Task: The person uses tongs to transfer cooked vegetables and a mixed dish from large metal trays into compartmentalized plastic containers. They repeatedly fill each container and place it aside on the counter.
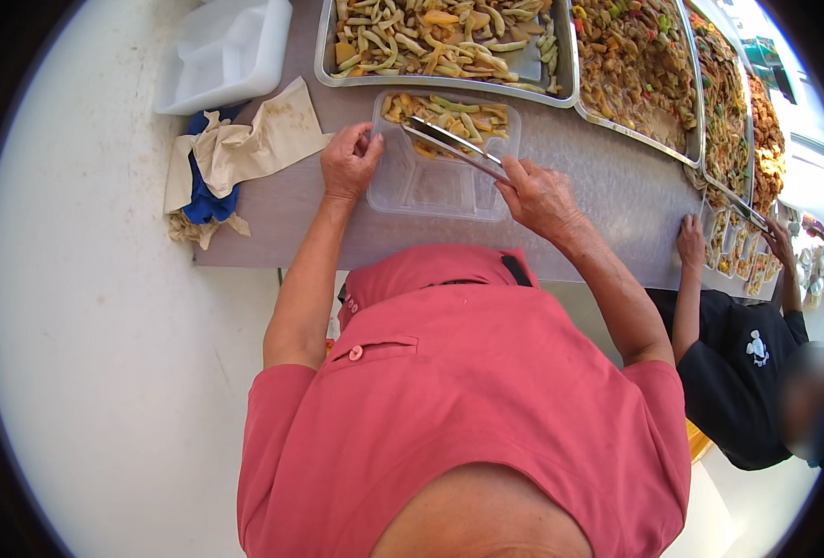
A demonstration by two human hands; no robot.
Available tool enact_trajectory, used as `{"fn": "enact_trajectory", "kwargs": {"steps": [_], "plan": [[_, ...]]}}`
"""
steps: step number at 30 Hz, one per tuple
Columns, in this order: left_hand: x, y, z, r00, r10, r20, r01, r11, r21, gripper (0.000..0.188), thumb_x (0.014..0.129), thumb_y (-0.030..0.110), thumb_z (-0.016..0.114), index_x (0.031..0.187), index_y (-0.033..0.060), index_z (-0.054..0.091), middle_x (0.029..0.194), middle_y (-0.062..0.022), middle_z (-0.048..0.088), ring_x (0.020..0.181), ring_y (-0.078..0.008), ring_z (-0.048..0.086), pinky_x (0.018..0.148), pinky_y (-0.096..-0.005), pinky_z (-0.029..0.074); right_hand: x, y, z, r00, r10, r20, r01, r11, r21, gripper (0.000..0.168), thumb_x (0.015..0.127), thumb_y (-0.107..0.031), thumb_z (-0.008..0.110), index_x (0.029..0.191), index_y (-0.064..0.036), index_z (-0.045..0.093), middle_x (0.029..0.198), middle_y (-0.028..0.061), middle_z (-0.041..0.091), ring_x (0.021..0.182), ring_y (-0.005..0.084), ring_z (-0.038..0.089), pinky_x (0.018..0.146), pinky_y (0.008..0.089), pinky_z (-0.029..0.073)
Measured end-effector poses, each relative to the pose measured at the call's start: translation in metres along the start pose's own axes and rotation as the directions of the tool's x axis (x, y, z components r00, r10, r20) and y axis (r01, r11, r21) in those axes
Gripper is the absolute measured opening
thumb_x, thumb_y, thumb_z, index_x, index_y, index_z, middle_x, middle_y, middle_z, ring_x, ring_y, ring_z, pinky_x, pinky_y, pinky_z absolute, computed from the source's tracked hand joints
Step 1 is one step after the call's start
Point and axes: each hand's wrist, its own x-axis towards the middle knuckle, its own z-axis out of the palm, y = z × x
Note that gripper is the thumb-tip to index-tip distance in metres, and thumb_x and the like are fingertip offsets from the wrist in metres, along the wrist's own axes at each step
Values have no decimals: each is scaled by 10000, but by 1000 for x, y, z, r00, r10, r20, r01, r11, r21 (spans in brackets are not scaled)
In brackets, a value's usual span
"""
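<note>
In my right hand [538, 199] is a pair of metal tongs [453, 148], their tips over the food in a clear plastic compartment container [446, 202]. Green beans with orange and yellow pieces [471, 120] fill its far, long compartment; the nearer compartments hold no food. My left hand [351, 159] is at the container's left rim with its fingers curled; whether they pinch the rim is unclear. Just beyond the container stands a large metal tray [446, 82] of cooked green beans, its metal bottom showing at the right.
More metal trays of food [635, 70] line the back right. A person in black [739, 356] holds tongs over several filled containers [739, 251]. At left lie crumpled brown paper [262, 143] and blue cloth [209, 188], below stacked white containers [227, 59] beside a wall.
</note>
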Motion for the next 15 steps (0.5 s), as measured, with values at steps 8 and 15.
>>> {"fn": "enact_trajectory", "kwargs": {"steps": [8, 15], "plan": [[0, 0, 0, 1000, 5, -4, -5, 1000, 8, 165, 729, 124, 729, 862, 65, 651, 645, -29, 558, 536, -159, 534, 512, -296, 453, -9, 6, 1, 983, 163, -90, -150, 979, 137, 181, 836, -183, 643, 898, -56, 529, 790, 181, 629, 691, 402, 612, 589, 488, 484], [0, -3, 1, 1000, 4, -1, -4, 1000, 4, 163, 730, 129, 730, 858, 68, 650, 638, -27, 556, 533, -159, 536, 512, -295, 455, -15, 9, -4, 955, 285, -86, -245, 918, 313, 186, 827, -166, 656, 831, -31, 528, 705, 212, 607, 681, 417, 607, 578, 480, 468]]}}
